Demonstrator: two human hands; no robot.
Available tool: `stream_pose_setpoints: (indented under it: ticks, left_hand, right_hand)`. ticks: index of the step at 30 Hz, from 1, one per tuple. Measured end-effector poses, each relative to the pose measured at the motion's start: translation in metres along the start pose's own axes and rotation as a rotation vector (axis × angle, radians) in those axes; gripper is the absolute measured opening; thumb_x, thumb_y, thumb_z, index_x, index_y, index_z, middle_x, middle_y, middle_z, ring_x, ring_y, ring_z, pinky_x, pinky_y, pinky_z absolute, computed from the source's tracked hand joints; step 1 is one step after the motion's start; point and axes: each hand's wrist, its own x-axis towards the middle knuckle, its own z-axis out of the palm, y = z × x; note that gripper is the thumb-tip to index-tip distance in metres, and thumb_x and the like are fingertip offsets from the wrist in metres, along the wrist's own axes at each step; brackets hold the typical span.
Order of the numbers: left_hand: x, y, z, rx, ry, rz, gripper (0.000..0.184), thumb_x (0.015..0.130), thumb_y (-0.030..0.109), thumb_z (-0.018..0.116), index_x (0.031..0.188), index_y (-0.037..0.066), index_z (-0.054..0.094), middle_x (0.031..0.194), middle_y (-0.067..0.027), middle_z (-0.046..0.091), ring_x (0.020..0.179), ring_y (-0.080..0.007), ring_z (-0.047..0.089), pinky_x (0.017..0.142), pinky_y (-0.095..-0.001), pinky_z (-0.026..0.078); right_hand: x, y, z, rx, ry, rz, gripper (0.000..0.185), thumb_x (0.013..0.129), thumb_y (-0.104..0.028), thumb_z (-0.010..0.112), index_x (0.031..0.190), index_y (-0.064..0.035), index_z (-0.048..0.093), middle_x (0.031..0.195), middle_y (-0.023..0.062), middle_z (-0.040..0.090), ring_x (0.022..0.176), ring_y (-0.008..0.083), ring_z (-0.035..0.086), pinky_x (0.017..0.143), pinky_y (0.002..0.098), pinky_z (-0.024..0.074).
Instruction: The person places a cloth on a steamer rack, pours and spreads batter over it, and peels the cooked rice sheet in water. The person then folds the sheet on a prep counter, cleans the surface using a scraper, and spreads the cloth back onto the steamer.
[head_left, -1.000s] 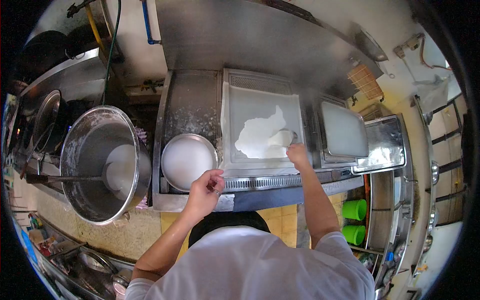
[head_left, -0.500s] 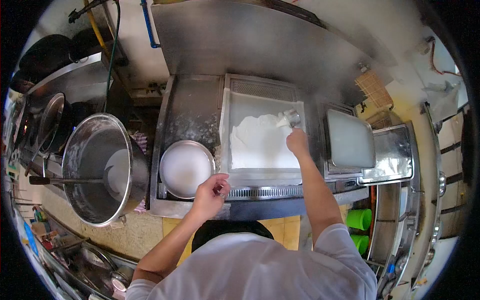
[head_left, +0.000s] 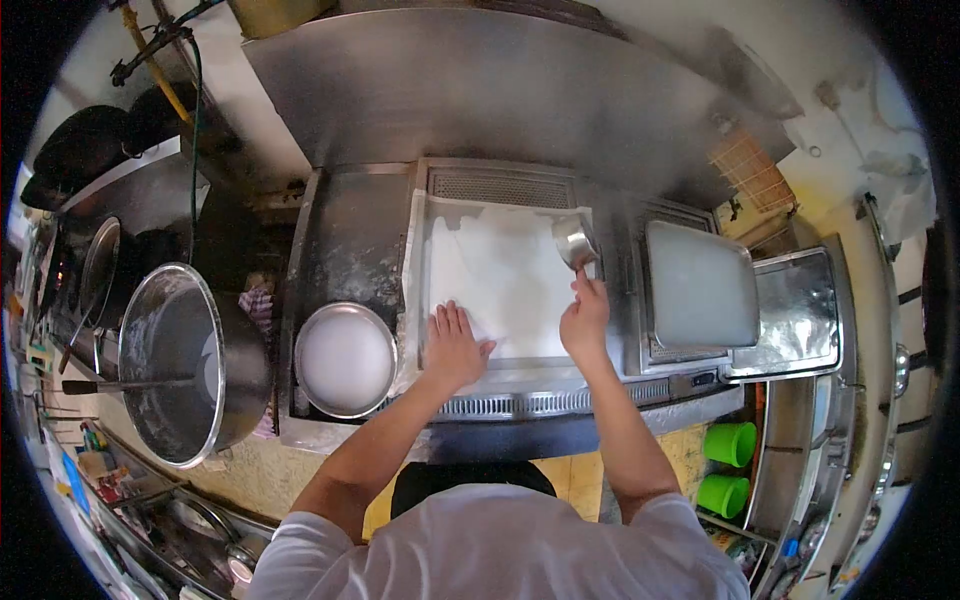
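A white cloth (head_left: 409, 290) lies over the steamer, with a wide layer of white batter (head_left: 510, 275) across most of it. My left hand (head_left: 455, 350) is spread flat at the lower left part of the cloth, fingers extended, holding nothing. The fingers of my right hand (head_left: 585, 318) are wrapped round the handle of a metal ladle (head_left: 575, 242), whose cup is at the upper right of the batter. Left of the cloth stands a round metal pan (head_left: 346, 360) of white liquid.
A large metal pot (head_left: 245, 375) with a long-handled tool in it stands at the left. Right of the steamer are a lidded tray (head_left: 703, 285) and a shiny metal tray (head_left: 795, 312). Two green containers (head_left: 730, 444) sit below. A steel backsplash (head_left: 480, 90) rises behind.
The batter has spread wider over the cloth. My left hand moved from above the front edge onto the cloth and opened flat. The ladle in my right hand moved toward the upper right.
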Motion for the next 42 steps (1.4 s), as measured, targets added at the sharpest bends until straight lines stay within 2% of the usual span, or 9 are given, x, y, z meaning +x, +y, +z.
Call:
stream_pose_setpoints:
  ticks: [3,9,17,20,24,28,30,37,42]
  left_hand:
    - [0.035,0.004,-0.009,-0.026,0.036,-0.052,0.093,0.103,0.059,0.036,0.157,-0.014,0.018,0.167,-0.0320,0.013,0.156,-0.0465,0.011,0.126,-0.0568,0.006]
    - [0.115,0.002,-0.014,0.003,0.161,-0.136,0.095,0.103,0.062,0.034,0.156,-0.015,0.019,0.166,-0.0339,0.012,0.155,-0.0472,0.010,0.125,-0.0570,0.006]
    - [0.186,0.058,-0.017,0.021,0.183,-0.117,0.097,0.103,0.066,0.031,0.158,-0.013,0.017,0.167,-0.0318,0.014,0.156,-0.0444,0.011,0.125,-0.0574,0.007]
    - [0.203,0.095,-0.019,0.013,0.153,-0.049,0.097,0.102,0.067,0.031,0.159,-0.011,0.015,0.168,-0.0295,0.012,0.157,-0.0423,0.009,0.126,-0.0573,0.006]
    - [0.207,0.129,-0.017,0.010,0.203,0.067,0.101,0.101,0.070,0.031,0.158,-0.011,0.015,0.167,-0.0296,0.014,0.156,-0.0434,0.012,0.125,-0.0589,0.008]
    - [0.170,0.131,-0.027,-0.148,0.259,0.130,0.092,0.102,0.058,0.045,0.157,-0.011,0.021,0.166,-0.0290,0.018,0.156,-0.0428,0.015,0.126,-0.0568,0.012]
    - [0.136,0.118,-0.031,-0.198,0.319,0.155,0.084,0.100,0.050,0.053,0.154,-0.010,0.029,0.164,-0.0292,0.025,0.154,-0.0438,0.020,0.125,-0.0562,0.016]
    - [0.017,0.003,-0.023,-0.497,0.547,0.016,0.062,0.097,0.033,0.063,0.144,-0.003,0.048,0.153,-0.0266,0.043,0.144,-0.0453,0.037,0.122,-0.0540,0.026]
    - [-0.041,-0.132,0.030,-0.292,0.563,-0.353,0.051,0.097,0.030,0.061,0.141,0.003,0.056,0.155,-0.0226,0.042,0.146,-0.0427,0.034,0.120,-0.0569,0.028]
  right_hand:
    - [-0.031,-0.006,-0.023,0.081,0.013,0.054,0.060,0.078,0.017,0.046,0.135,0.0049,0.060,0.103,0.0159,0.061,0.089,0.0272,0.057,0.079,0.0346,0.0486]
    - [-0.072,0.002,-0.050,0.229,-0.047,0.135,0.061,0.078,0.016,0.049,0.138,0.0061,0.057,0.103,0.0168,0.062,0.088,0.0293,0.059,0.077,0.0370,0.0517]
    - [-0.093,0.010,-0.069,0.308,-0.073,0.163,0.061,0.081,0.018,0.045,0.140,0.0045,0.057,0.103,0.0125,0.062,0.087,0.0213,0.057,0.080,0.0304,0.0509]
    - [-0.096,0.015,-0.077,0.338,-0.111,0.176,0.065,0.079,0.016,0.047,0.141,0.0025,0.055,0.109,0.0195,0.062,0.095,0.0320,0.063,0.084,0.0368,0.0528]
    - [-0.095,0.017,-0.084,0.308,-0.126,0.162,0.065,0.079,0.017,0.047,0.142,0.0041,0.054,0.109,0.0196,0.062,0.095,0.0320,0.064,0.083,0.0372,0.0530]
    - [-0.087,0.009,-0.092,0.315,-0.102,0.138,0.064,0.078,0.018,0.046,0.140,0.0046,0.056,0.106,0.0192,0.061,0.093,0.0321,0.062,0.083,0.0386,0.0522]
    - [-0.079,0.008,-0.082,0.283,-0.027,0.031,0.061,0.078,0.018,0.046,0.137,0.0056,0.059,0.102,0.0165,0.061,0.089,0.0274,0.060,0.080,0.0363,0.0521]
    - [-0.063,0.026,-0.023,-0.049,-0.070,-0.139,0.065,0.074,0.018,0.049,0.137,0.0054,0.059,0.111,0.0214,0.057,0.105,0.0382,0.056,0.092,0.0421,0.0479]
    - [-0.075,-0.015,0.001,0.114,-0.220,-0.050,0.062,0.076,0.018,0.047,0.134,0.0040,0.062,0.102,0.0170,0.061,0.094,0.0331,0.060,0.084,0.0391,0.0506]
